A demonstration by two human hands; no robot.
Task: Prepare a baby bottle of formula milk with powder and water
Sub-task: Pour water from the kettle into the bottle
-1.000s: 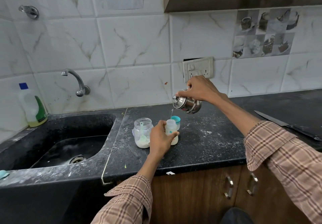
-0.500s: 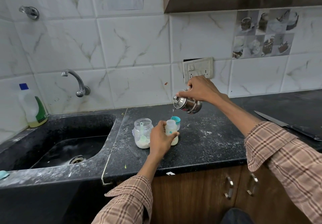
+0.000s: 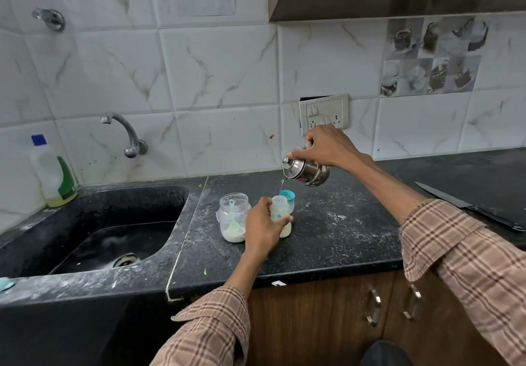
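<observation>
A small clear baby bottle (image 3: 279, 209) stands uncapped on the black counter (image 3: 336, 240), with white powder at its bottom. My left hand (image 3: 263, 227) is wrapped around its body. My right hand (image 3: 327, 146) grips a small steel kettle (image 3: 306, 170) tilted to the left above the bottle, and a thin stream of water falls from its spout into the bottle's mouth. A clear jar (image 3: 233, 217) of white powder with a pale green scoop inside stands just left of the bottle. The bottle's teal cap (image 3: 288, 196) rests right behind it.
A black sink (image 3: 108, 240) with a wall tap (image 3: 125, 132) lies to the left, with a dish soap bottle (image 3: 54, 174) at its far corner. A knife (image 3: 455, 203) lies on the counter at the right. Spilled powder dusts the counter.
My right hand keeps the kettle tilted over the bottle and the water stream continues. Both hands and the bottle have held nearly still.
</observation>
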